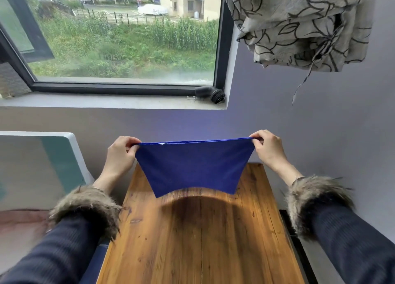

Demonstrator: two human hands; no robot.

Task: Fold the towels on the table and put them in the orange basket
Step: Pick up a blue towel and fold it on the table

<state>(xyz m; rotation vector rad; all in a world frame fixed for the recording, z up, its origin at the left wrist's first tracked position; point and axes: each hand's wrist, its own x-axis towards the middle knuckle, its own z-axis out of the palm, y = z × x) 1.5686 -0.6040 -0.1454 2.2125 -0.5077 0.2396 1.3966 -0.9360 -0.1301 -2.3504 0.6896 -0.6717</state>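
A blue towel [194,166] hangs stretched in the air above the far end of the wooden table [198,241]. My left hand [120,153] pinches its upper left corner and my right hand [269,147] pinches its upper right corner. The top edge is pulled taut between them and the lower edge hangs free just above the tabletop, casting a shadow on the wood. No orange basket is in view.
A grey wall stands right behind the table. A window with a sill [106,101] is up left, with a black round object [210,93] on its right end. A patterned curtain [299,24] hangs bunched at the upper right. A white and teal panel [42,166] stands at the left.
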